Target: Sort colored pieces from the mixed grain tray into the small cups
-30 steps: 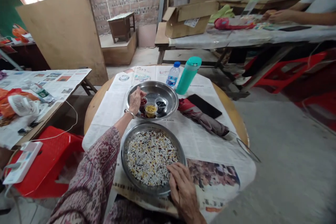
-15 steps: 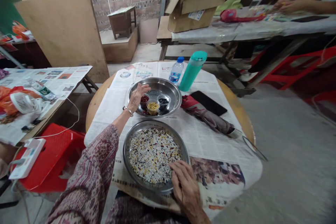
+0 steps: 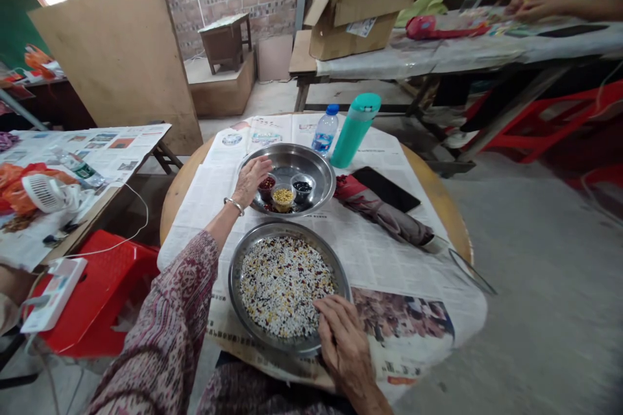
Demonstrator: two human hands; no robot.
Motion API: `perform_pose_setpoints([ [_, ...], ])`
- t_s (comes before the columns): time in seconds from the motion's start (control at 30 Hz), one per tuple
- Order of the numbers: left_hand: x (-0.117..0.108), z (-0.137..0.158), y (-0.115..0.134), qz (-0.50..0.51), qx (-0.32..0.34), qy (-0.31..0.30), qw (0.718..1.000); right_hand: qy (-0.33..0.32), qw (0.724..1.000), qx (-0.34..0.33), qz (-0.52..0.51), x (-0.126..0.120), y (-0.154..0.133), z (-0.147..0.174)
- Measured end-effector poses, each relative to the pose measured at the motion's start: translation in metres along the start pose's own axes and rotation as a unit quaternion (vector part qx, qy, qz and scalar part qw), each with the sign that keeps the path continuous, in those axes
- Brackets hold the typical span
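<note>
My left hand, wearing a bracelet, is over the left side of the far steel basin, fingers stretched out beside a small clear cup of dark red pieces. Nothing shows in it. Close by in the basin stand a cup of yellow pieces and a cup of black pieces. Nearer me, a steel bowl holds mixed white, yellow, red and black grains. Across its right rim rests my right hand, fingers loosely extended with their tips at the grains; its palm side is hidden.
Behind the basin stand a water bottle and a teal flask. A folded umbrella and a black flat object lie right. Newspaper covers the round table. A red stool is left; another person's hands work behind.
My left hand has drawn back slightly to the left beside the red cup. The right hand has stayed at the bowl's rim. The view has shifted slightly.
</note>
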State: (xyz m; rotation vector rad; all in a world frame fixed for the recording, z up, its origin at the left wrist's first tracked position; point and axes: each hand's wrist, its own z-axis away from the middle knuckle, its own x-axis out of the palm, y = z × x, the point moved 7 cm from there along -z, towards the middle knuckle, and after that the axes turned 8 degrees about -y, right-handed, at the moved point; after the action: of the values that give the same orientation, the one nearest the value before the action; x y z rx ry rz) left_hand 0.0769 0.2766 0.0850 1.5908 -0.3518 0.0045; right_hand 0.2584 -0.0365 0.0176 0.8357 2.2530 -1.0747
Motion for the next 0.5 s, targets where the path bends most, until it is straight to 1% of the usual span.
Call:
perform_pose_setpoints([
  [0.17,-0.001,0.0,0.003,-0.049,0.041,0.011,0.998,-0.008,1.0,0.008,0.003,0.002,0.002,0.002],
  [0.27,0.005,0.003,0.006,-0.084,0.064,-0.004,0.994,-0.005,1.0,0.009,0.003,0.003,0.003,0.002],
  [0.4,0.026,0.011,0.009,-0.142,0.094,-0.051,0.984,-0.001,1.0,0.006,0.0,0.001,0.001,0.0],
  [0.47,0.041,0.016,0.011,-0.191,0.123,-0.082,0.97,0.0,1.0,0.003,0.0,0.0,-0.001,-0.002],
  [0.5,0.05,0.019,0.012,-0.223,0.141,-0.102,0.959,-0.001,1.0,0.002,0.001,-0.001,-0.002,-0.003],
])
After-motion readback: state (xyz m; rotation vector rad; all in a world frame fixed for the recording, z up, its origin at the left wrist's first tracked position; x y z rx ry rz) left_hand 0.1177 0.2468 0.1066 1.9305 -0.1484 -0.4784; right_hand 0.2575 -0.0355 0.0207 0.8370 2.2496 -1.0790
